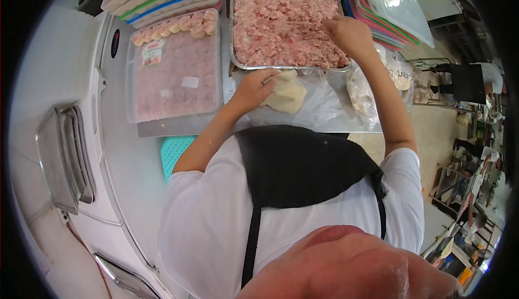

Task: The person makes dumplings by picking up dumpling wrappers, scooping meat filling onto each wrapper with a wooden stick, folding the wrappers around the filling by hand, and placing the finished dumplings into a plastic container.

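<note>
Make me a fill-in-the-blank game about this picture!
1. Out of dough and meat, the left hand touches the ____.
2. Out of those two, the right hand is over the ____.
3. The apron is coloured ____.
4. The shirt is coloured ____.

Missing words: dough; meat; black; white.

Bright, diffuse light falls on the meat (284, 26), casting only soft shadows, while glare whitens a plastic lid (397, 4). The apron (303, 164) sinks to near black. Fisheye distortion bows the cabinet (127, 153) and blackens the corners; the room (435, 137) at right appears small, warped and soft.
</note>
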A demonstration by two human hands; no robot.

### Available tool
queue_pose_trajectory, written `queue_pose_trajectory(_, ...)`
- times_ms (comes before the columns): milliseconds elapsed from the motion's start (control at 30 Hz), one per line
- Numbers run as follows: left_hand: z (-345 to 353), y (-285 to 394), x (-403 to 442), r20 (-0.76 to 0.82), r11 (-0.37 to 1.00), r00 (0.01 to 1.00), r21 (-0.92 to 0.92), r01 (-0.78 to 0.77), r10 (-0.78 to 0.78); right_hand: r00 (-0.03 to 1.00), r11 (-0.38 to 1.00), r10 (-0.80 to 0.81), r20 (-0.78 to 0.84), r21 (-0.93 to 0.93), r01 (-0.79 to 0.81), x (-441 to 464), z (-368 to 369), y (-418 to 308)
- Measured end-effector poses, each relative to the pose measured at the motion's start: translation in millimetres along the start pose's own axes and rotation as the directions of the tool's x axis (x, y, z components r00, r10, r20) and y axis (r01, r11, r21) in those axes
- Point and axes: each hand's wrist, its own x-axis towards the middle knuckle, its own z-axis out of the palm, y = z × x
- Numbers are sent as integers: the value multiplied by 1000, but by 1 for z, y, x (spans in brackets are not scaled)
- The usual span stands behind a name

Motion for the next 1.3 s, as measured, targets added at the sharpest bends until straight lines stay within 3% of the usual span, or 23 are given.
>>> queue_pose_trajectory(67, -10, -1, 3, 42, 949, 978, -235, 210, -206, 999, 997, -46, -14, 63, 46, 3, 25, -15)
queue_pose_trajectory(167, -24, 4, 4, 4, 885, 970, -407, 225, -244, 996, 989, -93, 4, 117, 92, -3, 30, -36)
queue_pose_trajectory(233, -35, 12, 3, -67, 980, 978, 10, 197, -196, 998, 982, -63, -6, 180, 63, -16, 36, -40)
queue_pose_trajectory(267, -40, 15, 3, -91, 958, 983, 225, 177, -160, 999, 977, -46, -12, 209, 47, -19, 38, -42)
queue_pose_trajectory(367, -40, 16, 11, -181, 989, 982, 119, 82, -59, 1000, 966, -2, 1, 260, 2, -22, 32, -48)
queue_pose_trajectory(467, -45, 32, 25, -77, 972, 982, 150, 183, -173, 997, 932, -1, -72, 362, 27, -25, 46, -51)
queue_pose_trajectory(567, -45, 1, 38, -132, 986, 977, -54, 161, -166, 995, 911, 64, 79, 403, -91, -24, 33, -62)
queue_pose_trajectory(667, -61, -4, 41, -328, 999, 944, 15, -35, 38, 933, 777, 84, 351, 563, -282, -20, 43, -46)
queue_pose_trajectory(700, -65, -2, 42, -356, 998, 932, 11, -64, 64, 950, 704, 81, 300, 658, -268, -22, 50, -39)
queue_pose_trajectory(767, -78, 15, 50, -316, 995, 949, -99, -15, -17, 976, 531, 90, 196, 820, -213, -28, 66, -25)
queue_pose_trajectory(867, -85, 27, 57, -405, 994, 913, -110, 13, -57, 935, 500, 57, 350, 800, -330, -20, 45, 1)
queue_pose_trajectory(900, -87, 23, 61, -416, 991, 906, -129, 24, -76, 960, 567, 105, 258, 778, -271, -20, 43, 7)
queue_pose_trajectory(967, -93, 12, 69, -440, 985, 891, -167, 46, -116, 979, 832, 150, 141, 516, -202, -15, 14, 2)
queue_pose_trajectory(1000, -92, 18, 69, -382, 981, 912, -173, 89, -150, 985, 921, 153, 79, 351, -171, -13, 4, -1)
queue_pose_trajectory(1033, -93, 30, 71, -322, 975, 929, -178, 132, -184, 995, 956, 76, -66, 288, -54, -10, 2, 0)
queue_pose_trajectory(1067, -93, 37, 71, -261, 969, 941, -178, 173, -217, 996, 971, 35, -77, 238, -16, -7, 4, 0)
queue_pose_trajectory(1167, -91, 13, 65, 73, 938, 997, 346, 6, -33, 994, 985, -81, -79, 148, 92, -2, 7, -9)
queue_pose_trajectory(1267, -79, 24, 49, 309, 945, 920, 289, 149, -240, 991, 970, -125, -51, 206, 133, -19, 18, -36)
queue_pose_trajectory(1300, -73, 15, 46, 320, 961, 939, 275, 32, -123, 993, 965, -110, -44, 234, 117, -26, 21, -44)
